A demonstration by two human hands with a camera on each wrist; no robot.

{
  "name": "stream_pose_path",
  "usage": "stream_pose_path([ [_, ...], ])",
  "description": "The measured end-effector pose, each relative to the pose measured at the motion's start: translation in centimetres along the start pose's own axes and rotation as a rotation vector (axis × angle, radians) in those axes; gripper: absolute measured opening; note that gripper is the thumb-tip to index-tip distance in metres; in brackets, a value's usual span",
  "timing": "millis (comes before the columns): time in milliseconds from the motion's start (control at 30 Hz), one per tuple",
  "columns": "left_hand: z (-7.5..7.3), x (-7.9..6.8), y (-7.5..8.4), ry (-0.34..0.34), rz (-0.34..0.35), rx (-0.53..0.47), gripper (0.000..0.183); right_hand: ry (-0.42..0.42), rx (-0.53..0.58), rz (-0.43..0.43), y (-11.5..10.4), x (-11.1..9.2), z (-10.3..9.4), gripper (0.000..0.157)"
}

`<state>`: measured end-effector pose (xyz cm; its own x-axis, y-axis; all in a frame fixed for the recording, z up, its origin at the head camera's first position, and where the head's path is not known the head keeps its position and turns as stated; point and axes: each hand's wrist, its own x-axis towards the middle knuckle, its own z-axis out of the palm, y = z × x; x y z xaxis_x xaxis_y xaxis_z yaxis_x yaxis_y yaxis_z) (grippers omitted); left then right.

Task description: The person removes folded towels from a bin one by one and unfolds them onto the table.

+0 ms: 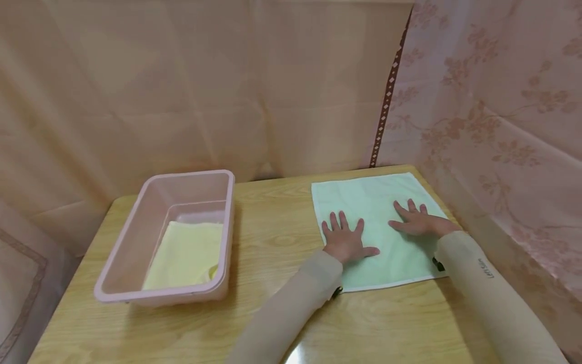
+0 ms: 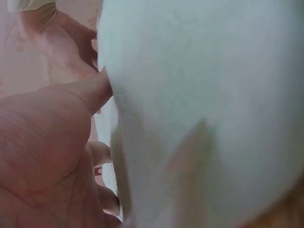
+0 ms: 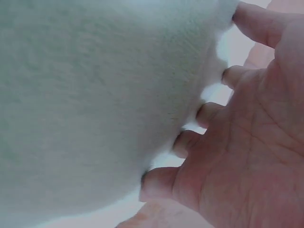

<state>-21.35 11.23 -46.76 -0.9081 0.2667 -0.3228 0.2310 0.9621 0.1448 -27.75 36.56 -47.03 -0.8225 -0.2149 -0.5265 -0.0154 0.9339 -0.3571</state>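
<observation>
Over a wood-grain table [image 1: 273, 227], two forearms in pale sleeves [image 1: 291, 308] reach forward, the left slanting inward from the lower middle of the head view and the right from its lower right corner, dark lettering [image 1: 485, 268] printed along the right one. Just beyond the cuffs, a person's left hand [image 1: 344, 244] spreads its fingers toward the back of the table, the thumb stretched out to the right. A little farther off, the right hand [image 1: 417, 222] fans its fingers forward and to the left, its thumb pointing left. Both rest on a green cloth [image 1: 386, 263], fingers wide apart and gripping nothing; the right wrist view shows the fingertips meeting the fabric while the palm stands clear of it. The cloth lies flat at the right end of the table, bordered in white, one side running near the table's right edge. Well apart to the left stands a pink bin [image 1: 154, 222], a yellow cloth [image 1: 186, 253] on its floor with the near right corner curled up. Behind the table hangs a plain beige curtain [image 1: 273, 101], meeting a floral curtain [image 1: 477, 121] at a patterned brown band [image 1: 388, 91].
</observation>
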Motion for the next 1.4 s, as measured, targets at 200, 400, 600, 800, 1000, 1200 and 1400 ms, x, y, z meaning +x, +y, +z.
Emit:
stream_pose_path([
  [200, 0.2, 0.3, 1.4, 0.009, -0.018, 0.033, 0.092, 0.031, 0.019, -0.046, 0.0, -1.6, -0.4, 0.097],
  [400, 0.2, 0.5, 2.1, 0.005, -0.029, 0.028, 0.094, 0.041, -0.006, -0.043, 0.2, -1.8, -0.6, 0.091],
  [600, 0.0, 0.9, 1.7, 0.010, -0.024, 0.004, 0.093, 0.023, 0.006, -0.002, 0.3, -1.2, -0.5, 0.094],
  [800, -0.3, 1.2, 1.3, 0.019, -0.011, -0.011, 0.092, 0.019, 0.010, 0.013, 0.0, -1.0, -0.6, 0.095],
  [1000, -0.6, 1.3, 1.3, 0.007, -0.013, -0.025, 0.091, 0.018, 0.014, 0.031, 0.0, -0.9, -0.8, 0.095],
  [1200, -0.6, 1.5, 1.2, 0.014, -0.003, -0.023, 0.091, 0.029, 0.005, 0.017, 0.2, -0.9, -1.0, 0.096],
  [1400, -0.8, 1.7, 0.5, 0.022, 0.024, -0.003, 0.088, 0.035, -0.004, 0.009, -0.1, -0.7, -1.2, 0.095],
])
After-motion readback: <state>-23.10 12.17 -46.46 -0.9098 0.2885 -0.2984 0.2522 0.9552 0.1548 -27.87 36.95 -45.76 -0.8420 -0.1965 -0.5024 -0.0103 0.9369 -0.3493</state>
